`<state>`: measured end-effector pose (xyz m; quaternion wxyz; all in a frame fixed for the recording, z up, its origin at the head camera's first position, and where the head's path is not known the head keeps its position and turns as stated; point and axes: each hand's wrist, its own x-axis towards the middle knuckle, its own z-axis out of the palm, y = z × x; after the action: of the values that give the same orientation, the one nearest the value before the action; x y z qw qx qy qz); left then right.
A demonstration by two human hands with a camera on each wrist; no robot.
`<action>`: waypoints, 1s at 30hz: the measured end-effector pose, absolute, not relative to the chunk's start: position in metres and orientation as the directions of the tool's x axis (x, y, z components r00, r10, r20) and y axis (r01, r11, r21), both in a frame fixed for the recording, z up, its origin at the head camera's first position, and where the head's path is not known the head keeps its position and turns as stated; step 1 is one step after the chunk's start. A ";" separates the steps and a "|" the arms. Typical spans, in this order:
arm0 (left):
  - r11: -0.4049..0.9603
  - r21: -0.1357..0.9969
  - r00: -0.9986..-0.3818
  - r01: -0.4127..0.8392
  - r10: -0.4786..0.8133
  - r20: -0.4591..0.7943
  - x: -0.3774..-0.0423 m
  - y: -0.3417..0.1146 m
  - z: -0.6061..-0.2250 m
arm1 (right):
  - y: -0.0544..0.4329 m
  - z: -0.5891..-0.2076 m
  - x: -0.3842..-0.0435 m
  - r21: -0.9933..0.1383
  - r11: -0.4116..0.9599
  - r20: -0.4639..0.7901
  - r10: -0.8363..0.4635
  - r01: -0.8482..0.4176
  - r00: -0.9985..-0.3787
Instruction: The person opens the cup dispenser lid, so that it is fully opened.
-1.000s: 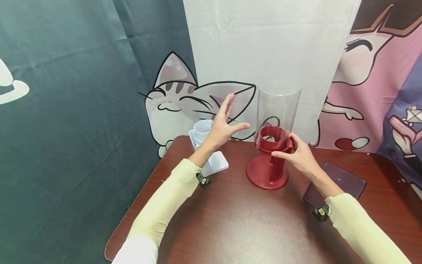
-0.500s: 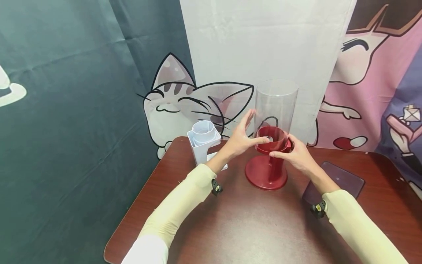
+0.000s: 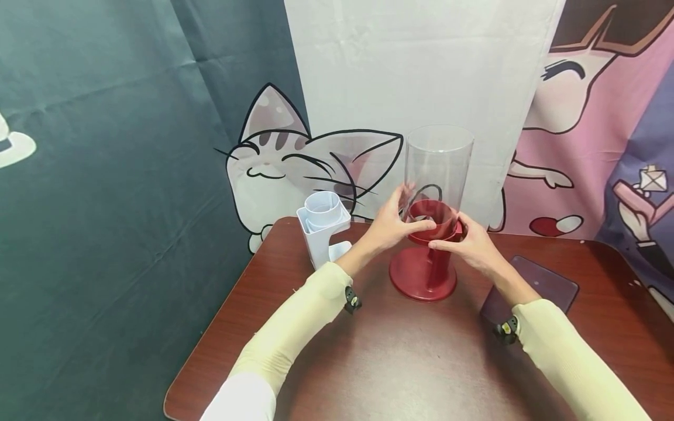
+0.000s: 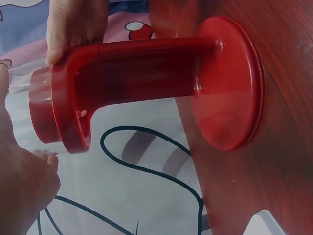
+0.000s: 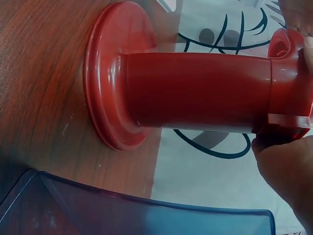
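A red stand [image 3: 416, 278] with a round base, an upright post and a ring at the top stands on the table. In that ring sits a clear cylinder [image 3: 442, 166], upright and open at the top, with a red inner sleeve at its lower end. My left hand [image 3: 389, 225] holds the cylinder's lower part from the left, thumb in front and fingers behind. From the right, my right hand [image 3: 476, 242] grips the red ring where it meets the post. Both wrist views show the red stand [image 4: 146, 71] sideways; the right wrist view shows its post [image 5: 195, 93] closely.
At the left on the brown table [image 3: 379, 356] stands a white holder [image 3: 318, 240] with a white round cup in it. A flat purple translucent piece [image 3: 547, 286] lies right of the stand, partly behind my right forearm. A printed curtain [image 3: 432, 70] hangs behind the table.
My left hand has moved right, from in front of the white holder to the clear cylinder, and now holds its lower part. The right hand keeps its grip on the red ring.
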<state>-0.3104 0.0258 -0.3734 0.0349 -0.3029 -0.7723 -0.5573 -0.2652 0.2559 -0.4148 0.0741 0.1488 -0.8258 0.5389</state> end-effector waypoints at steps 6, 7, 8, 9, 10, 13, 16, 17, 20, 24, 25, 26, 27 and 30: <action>0.185 0.851 -0.822 0.491 0.423 0.382 -0.312 0.030 -0.377 | 0.256 -0.414 -0.266 -0.862 0.385 0.283 -0.175 -0.330 -0.943; 0.180 0.855 -0.824 0.486 0.422 0.379 -0.312 0.031 -0.377 | 0.256 -0.414 -0.266 -0.862 0.385 0.281 -0.176 -0.329 -0.943; 0.177 0.858 -0.826 0.482 0.420 0.377 -0.313 0.031 -0.378 | 0.256 -0.414 -0.266 -0.863 0.386 0.278 -0.176 -0.327 -0.944; 0.172 0.862 -0.827 0.477 0.419 0.374 -0.313 0.032 -0.378 | 0.256 -0.415 -0.266 -0.864 0.385 0.275 -0.176 -0.323 -0.945; 0.166 0.866 -0.829 0.472 0.418 0.372 -0.313 0.033 -0.379 | 0.256 -0.415 -0.267 -0.866 0.384 0.271 -0.177 -0.320 -0.946; 0.143 0.873 -0.828 0.467 0.417 0.374 -0.314 0.034 -0.380 | 0.256 -0.415 -0.268 -0.869 0.383 0.266 -0.175 -0.314 -0.948; 0.119 0.879 -0.825 0.462 0.421 0.377 -0.313 0.036 -0.381 | 0.256 -0.416 -0.268 -0.869 0.383 0.266 -0.173 -0.314 -0.948; 0.113 0.881 -0.825 0.460 0.421 0.377 -0.313 0.036 -0.382 | 0.256 -0.416 -0.269 -0.869 0.382 0.268 -0.172 -0.315 -0.948; 0.099 0.890 -0.828 0.445 0.423 0.367 -0.313 0.037 -0.382 | 0.255 -0.417 -0.269 -0.872 0.373 0.273 -0.170 -0.318 -0.947; 0.113 0.892 -0.836 0.437 0.415 0.357 -0.313 0.038 -0.383 | 0.253 -0.417 -0.269 -0.879 0.357 0.271 -0.167 -0.315 -0.948; 0.123 0.890 -0.839 0.438 0.410 0.356 -0.313 0.038 -0.383 | 0.253 -0.418 -0.269 -0.880 0.358 0.269 -0.165 -0.312 -0.949; 0.137 0.887 -0.841 0.442 0.407 0.356 -0.313 0.038 -0.382 | 0.253 -0.418 -0.270 -0.883 0.355 0.265 -0.161 -0.306 -0.951; 0.148 0.884 -0.843 0.444 0.403 0.356 -0.313 0.038 -0.382 | 0.252 -0.418 -0.270 -0.886 0.354 0.260 -0.156 -0.300 -0.953; 0.171 0.880 -0.849 0.443 0.397 0.350 -0.312 0.037 -0.382 | 0.252 -0.418 -0.270 -0.887 0.356 0.257 -0.146 -0.293 -0.955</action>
<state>-0.3123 0.0371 -0.3816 0.0200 -0.2745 -0.7648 -0.5826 -0.2696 0.2520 -0.4182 0.0668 0.1337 -0.8206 0.5516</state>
